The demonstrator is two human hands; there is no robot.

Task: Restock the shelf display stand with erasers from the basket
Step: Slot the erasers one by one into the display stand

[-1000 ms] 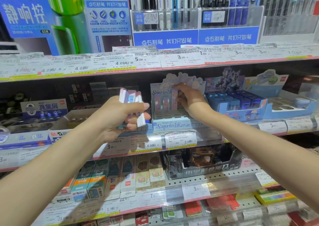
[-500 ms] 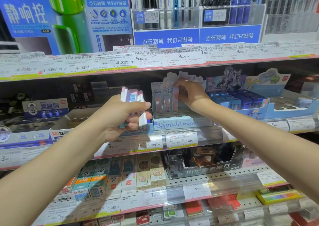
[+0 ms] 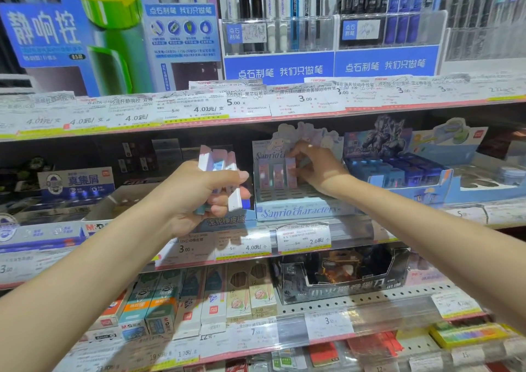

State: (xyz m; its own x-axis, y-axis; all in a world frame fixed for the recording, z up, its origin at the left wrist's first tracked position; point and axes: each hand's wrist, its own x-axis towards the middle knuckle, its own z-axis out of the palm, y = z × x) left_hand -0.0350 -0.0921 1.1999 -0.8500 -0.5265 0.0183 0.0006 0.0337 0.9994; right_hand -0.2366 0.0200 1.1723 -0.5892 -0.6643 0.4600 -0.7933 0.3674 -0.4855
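A pale blue display stand [image 3: 299, 211] with slotted rows stands on the middle shelf. Three pastel erasers [image 3: 276, 176] stand upright in its back row. My right hand [image 3: 316, 169] reaches into the stand and pinches the rightmost of those erasers [image 3: 291, 172]. My left hand [image 3: 199, 198] is held in front of the shelf, left of the stand, and grips a bundle of several pink, blue and white erasers [image 3: 220, 169] that stick up above the fingers. The basket is not in view.
A blue box of erasers [image 3: 398, 172] sits right of the stand, and a cardboard tray [image 3: 113, 204] left of it. Price labels [image 3: 303, 236] line the shelf edges. Pen racks [image 3: 327, 30] fill the shelf above; pencil boxes [image 3: 199, 300] and a dark display box [image 3: 341, 275] the one below.
My right hand has lifted slightly in the stand's back row and now pinches the rightmost upright eraser. My left hand with its bundle has stayed in place.
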